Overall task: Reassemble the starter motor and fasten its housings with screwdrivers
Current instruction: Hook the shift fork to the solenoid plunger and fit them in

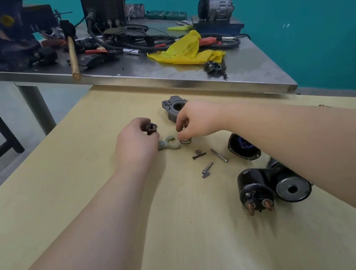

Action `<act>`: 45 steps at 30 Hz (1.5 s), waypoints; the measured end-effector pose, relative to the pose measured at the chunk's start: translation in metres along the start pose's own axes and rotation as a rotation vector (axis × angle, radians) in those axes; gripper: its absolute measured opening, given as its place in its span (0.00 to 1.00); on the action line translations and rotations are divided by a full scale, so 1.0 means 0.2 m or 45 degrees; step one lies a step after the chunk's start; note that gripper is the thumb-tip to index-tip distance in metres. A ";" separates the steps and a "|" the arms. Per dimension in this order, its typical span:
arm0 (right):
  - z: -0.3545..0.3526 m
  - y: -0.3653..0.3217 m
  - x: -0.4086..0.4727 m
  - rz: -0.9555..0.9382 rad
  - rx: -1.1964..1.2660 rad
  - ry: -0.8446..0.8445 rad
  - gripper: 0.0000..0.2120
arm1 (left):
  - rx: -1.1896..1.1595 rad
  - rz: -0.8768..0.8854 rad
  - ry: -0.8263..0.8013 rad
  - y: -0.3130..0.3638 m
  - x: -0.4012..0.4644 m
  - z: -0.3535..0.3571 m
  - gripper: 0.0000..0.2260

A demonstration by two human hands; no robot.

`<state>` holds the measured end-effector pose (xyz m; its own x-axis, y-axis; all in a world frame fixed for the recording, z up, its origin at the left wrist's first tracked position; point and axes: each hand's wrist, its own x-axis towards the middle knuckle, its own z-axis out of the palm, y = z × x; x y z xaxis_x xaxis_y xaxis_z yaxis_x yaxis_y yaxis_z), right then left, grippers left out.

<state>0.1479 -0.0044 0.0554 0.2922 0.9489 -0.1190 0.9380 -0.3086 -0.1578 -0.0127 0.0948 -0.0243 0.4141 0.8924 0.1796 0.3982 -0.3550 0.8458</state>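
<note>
Bright, even light falls from overhead, and shadows under the forearms on the wooden table (144,247) stay soft and faint. A dull sheen runs along the steel bench (162,75) edge. The wide lens bows the wall line and stretches the frame's corners. The centre is fairly sharp; the far clutter softens slightly.

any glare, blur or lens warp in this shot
Head view: wide-angle warp bows the steel bench edge and stretches the forearms; soft even light, faint shadows; dull sheen on the steel, no harsh glare; left hand and right hand fairly sharp.
</note>
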 end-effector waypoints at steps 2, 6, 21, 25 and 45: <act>-0.02 0.00 -0.02 0.026 0.025 0.031 0.11 | -0.014 0.002 -0.015 0.00 0.00 -0.01 0.18; -0.08 0.01 -0.06 0.081 0.085 0.101 0.15 | -0.055 -0.003 -0.044 0.01 -0.02 -0.02 0.21; -0.11 -0.05 -0.22 0.230 0.892 0.275 0.09 | -1.184 -0.002 -0.165 0.15 -0.09 -0.14 0.22; -0.08 -0.07 -0.23 0.168 1.148 0.254 0.11 | -1.317 -0.024 -0.275 0.20 -0.13 -0.14 0.19; -0.06 -0.16 -0.26 0.177 1.907 0.027 0.15 | -1.295 -0.068 -0.338 0.18 -0.13 -0.12 0.17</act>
<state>0.1047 -0.0425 0.0776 0.3754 0.9039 -0.2051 -0.1462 -0.1608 -0.9761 -0.0292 0.0654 0.0132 0.6312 0.7667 0.1175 -0.4028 0.1944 0.8944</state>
